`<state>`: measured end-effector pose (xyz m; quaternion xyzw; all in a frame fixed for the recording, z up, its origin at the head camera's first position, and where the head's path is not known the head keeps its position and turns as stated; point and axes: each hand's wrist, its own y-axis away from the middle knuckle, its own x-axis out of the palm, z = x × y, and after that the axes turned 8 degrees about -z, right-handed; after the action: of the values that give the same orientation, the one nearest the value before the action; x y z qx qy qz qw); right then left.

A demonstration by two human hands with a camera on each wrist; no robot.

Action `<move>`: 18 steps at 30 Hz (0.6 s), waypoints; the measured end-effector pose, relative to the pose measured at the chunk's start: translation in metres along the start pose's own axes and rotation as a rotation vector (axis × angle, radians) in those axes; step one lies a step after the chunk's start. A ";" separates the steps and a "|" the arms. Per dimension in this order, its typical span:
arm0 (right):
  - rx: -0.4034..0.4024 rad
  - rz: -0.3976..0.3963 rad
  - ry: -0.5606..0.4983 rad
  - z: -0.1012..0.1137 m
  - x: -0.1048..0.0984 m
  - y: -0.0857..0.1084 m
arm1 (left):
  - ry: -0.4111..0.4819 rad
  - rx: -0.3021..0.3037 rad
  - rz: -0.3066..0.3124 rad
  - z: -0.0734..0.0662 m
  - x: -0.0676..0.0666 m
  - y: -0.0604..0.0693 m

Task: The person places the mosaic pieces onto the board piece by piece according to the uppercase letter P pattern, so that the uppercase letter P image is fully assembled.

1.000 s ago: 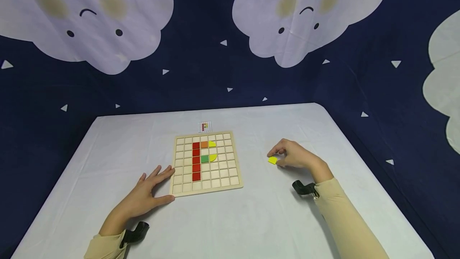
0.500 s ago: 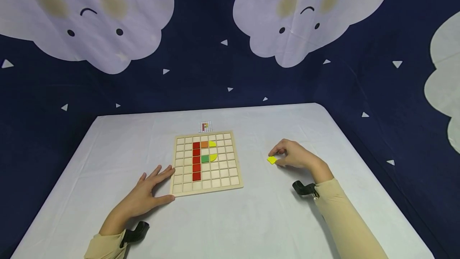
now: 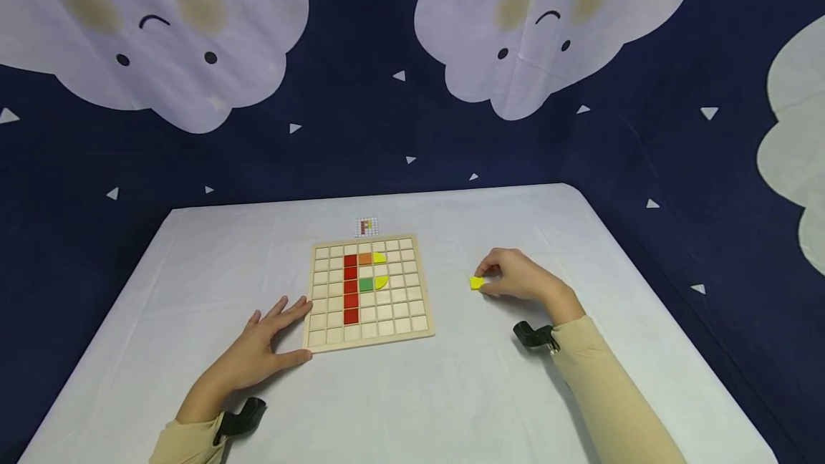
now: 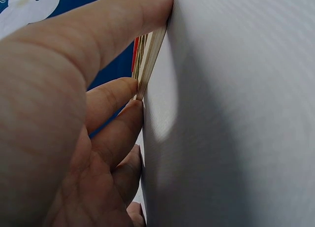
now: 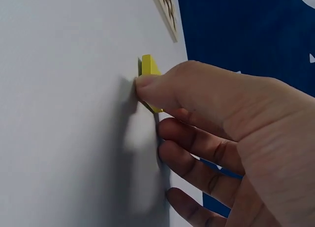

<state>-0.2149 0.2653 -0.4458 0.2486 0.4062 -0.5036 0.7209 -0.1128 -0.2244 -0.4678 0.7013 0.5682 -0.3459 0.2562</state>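
My right hand point(image 3: 518, 278) pinches a small yellow tile point(image 3: 475, 283) between thumb and fingers, just over the table to the right of the board. In the right wrist view the thumb lies across the yellow tile point(image 5: 146, 65). A wooden grid board point(image 3: 393, 312) lies flat at the middle. In it sit a column of several red tiles point(image 3: 351, 286), an orange tile point(image 3: 364, 258), a green tile point(image 3: 366, 284) and two yellow rounded tiles point(image 3: 381, 282). With fingers spread, my left hand point(image 3: 254, 349) touches the board's left edge, thumb at the near corner.
A small printed card point(image 3: 367, 227) with a coloured grid pattern lies just beyond the board. The white-covered table point(image 3: 399, 407) ends at the back against a dark blue cloth point(image 3: 361, 149) with clouds.
My right hand has moved a little left toward the board, carrying and turning the yellow tile. The left hand and the board stay in place.
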 end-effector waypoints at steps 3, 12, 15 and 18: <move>0.000 0.019 -0.016 0.007 0.002 -0.007 | 0.001 0.000 0.002 0.000 0.000 0.000; -0.003 0.041 -0.055 0.020 0.006 -0.024 | -0.013 0.006 -0.003 0.001 0.001 -0.001; -0.009 0.046 -0.065 0.025 0.006 -0.028 | -0.018 -0.001 -0.003 0.001 0.001 0.000; -0.020 0.048 -0.078 0.030 0.007 -0.032 | -0.024 -0.002 -0.005 0.000 0.000 0.000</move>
<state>-0.2336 0.2271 -0.4340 0.2311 0.3768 -0.4912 0.7506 -0.1126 -0.2240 -0.4680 0.6955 0.5673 -0.3541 0.2629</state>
